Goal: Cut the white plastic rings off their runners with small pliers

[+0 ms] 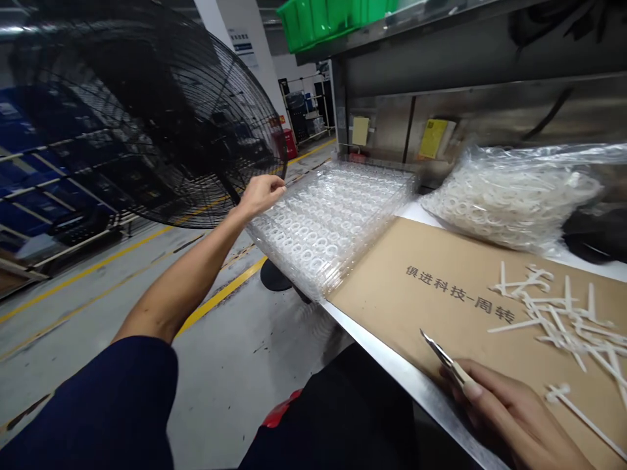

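My left hand (259, 196) hangs with curled fingers at the far corner of a stack of clear plastic trays (333, 222), whose cells hold white rings. I cannot tell whether it grips the stack's edge. My right hand (509, 411) is at the near bench edge, pinching a small metal-tipped knife (443, 352). Its blade points away over a cardboard sheet (416, 281) printed with dark Chinese characters. To the right of the blade lies a loose pile of white plastic runners (563, 313). Beyond the sheet sits a clear bag of white plastic rings (509, 202).
A black wire fan guard (161, 124) looms just past my left hand. The steel bench edge (416, 391) runs below the trays and cardboard. A steel wall with yellow notes (434, 138) stands behind, under a green crate (328, 19). The floor has yellow lines.
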`<control>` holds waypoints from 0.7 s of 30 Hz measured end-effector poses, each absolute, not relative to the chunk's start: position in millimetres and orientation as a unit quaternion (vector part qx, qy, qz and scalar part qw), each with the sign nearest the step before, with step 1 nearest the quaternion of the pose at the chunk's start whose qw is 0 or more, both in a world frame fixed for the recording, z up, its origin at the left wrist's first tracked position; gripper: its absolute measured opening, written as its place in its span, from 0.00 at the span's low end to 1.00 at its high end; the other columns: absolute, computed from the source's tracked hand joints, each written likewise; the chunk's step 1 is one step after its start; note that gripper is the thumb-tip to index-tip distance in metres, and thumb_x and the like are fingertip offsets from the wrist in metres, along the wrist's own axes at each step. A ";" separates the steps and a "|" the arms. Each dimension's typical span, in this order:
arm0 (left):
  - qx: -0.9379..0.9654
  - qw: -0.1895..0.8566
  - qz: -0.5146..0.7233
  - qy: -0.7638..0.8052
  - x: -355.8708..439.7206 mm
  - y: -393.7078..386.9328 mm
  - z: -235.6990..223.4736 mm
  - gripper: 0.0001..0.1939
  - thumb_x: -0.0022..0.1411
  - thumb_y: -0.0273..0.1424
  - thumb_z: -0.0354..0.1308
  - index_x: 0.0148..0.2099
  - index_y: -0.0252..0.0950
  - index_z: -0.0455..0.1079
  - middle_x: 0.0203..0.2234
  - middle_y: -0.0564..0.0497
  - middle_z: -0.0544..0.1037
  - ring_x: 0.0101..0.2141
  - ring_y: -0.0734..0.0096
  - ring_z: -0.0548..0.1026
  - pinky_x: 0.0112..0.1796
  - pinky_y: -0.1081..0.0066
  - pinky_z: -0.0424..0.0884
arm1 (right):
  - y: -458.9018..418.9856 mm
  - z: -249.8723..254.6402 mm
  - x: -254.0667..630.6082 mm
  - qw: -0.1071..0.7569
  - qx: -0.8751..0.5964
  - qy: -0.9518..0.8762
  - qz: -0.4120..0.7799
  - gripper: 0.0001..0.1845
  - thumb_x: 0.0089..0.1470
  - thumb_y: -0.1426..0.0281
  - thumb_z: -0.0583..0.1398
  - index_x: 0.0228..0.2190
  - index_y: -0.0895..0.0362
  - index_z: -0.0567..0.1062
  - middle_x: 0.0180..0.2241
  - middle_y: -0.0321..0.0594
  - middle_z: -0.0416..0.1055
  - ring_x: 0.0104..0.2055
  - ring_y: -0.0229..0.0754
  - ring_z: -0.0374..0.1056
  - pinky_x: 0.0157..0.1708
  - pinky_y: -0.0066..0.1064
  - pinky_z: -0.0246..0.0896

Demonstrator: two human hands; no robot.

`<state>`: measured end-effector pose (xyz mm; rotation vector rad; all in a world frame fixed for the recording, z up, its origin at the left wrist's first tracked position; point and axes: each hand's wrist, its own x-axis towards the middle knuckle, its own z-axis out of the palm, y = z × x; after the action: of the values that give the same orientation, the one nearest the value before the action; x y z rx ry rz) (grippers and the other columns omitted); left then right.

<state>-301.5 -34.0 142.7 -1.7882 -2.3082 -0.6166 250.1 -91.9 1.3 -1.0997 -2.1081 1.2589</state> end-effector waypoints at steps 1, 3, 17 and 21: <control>-0.613 0.079 -0.206 -0.759 -285.6 -35.0 147.7 0.17 0.64 0.33 0.58 0.49 0.29 0.81 0.42 0.45 0.85 0.39 0.64 0.75 0.44 0.68 0.69 | -92.6 9.7 246.6 0.203 -0.368 -0.783 0.459 0.23 0.67 0.52 0.57 0.39 0.53 0.85 0.36 0.44 0.84 0.36 0.51 0.80 0.35 0.34 0.76; -0.655 0.074 -0.214 -0.720 -242.7 -35.9 153.8 0.19 0.66 0.36 0.57 0.52 0.30 0.80 0.45 0.46 0.84 0.42 0.64 0.75 0.49 0.66 0.70 | -94.3 24.3 240.5 0.189 -0.331 -0.811 0.444 0.20 0.71 0.58 0.54 0.38 0.55 0.82 0.33 0.42 0.82 0.33 0.45 0.78 0.36 0.31 0.73; -0.908 -0.125 -0.145 -0.373 105.8 16.0 53.5 0.18 0.70 0.31 0.55 0.58 0.36 0.76 0.48 0.41 0.80 0.45 0.56 0.79 0.45 0.61 0.73 | -96.4 -2.1 240.3 0.193 -0.164 -0.934 0.254 0.15 0.59 0.58 0.61 0.39 0.57 0.76 0.30 0.40 0.77 0.30 0.44 0.71 0.30 0.32 0.62; -0.921 -0.133 -0.140 -0.340 143.4 40.3 38.2 0.12 0.67 0.28 0.55 0.46 0.37 0.79 0.43 0.43 0.78 0.37 0.61 0.78 0.38 0.65 0.70 | -94.6 -0.1 240.6 0.193 -0.158 -0.940 0.231 0.13 0.60 0.58 0.60 0.37 0.56 0.75 0.29 0.38 0.77 0.29 0.42 0.70 0.29 0.31 0.60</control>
<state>143.4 40.3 38.2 -3.1646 -1.1687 -0.4804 240.6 -94.6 -0.1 -0.4435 -2.6382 0.6482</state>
